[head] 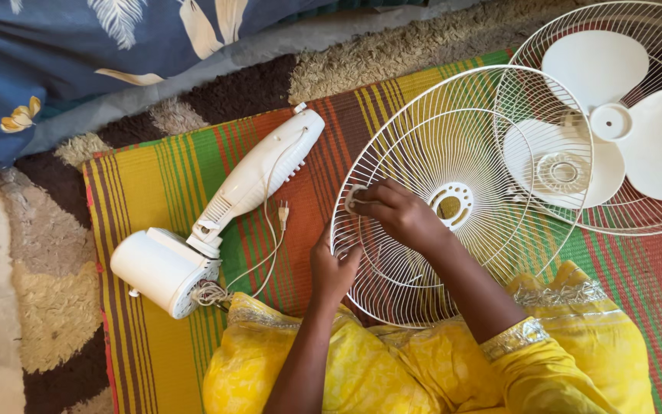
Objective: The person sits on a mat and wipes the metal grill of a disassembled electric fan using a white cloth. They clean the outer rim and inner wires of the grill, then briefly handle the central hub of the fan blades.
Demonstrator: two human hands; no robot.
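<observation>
A white wire fan guard [453, 146] lies tilted on the striped mat in front of me. My left hand [334, 270] grips its near-left rim. Reaching inside the guard, my right hand [398, 215] pinches a small white piece [352, 199] against the wires near the left rim. A second white guard [645, 31] lies at the far right with the white three-blade fan propeller [622, 115] resting in it. The white fan motor housing with its neck [216, 222] lies on its side to my left, cord and plug beside it.
A colourful striped mat [155, 176] covers a shaggy brown and beige rug [55, 299]. A blue patterned cloth [78, 54] lies along the far edge. My yellow garment [392, 368] fills the near edge.
</observation>
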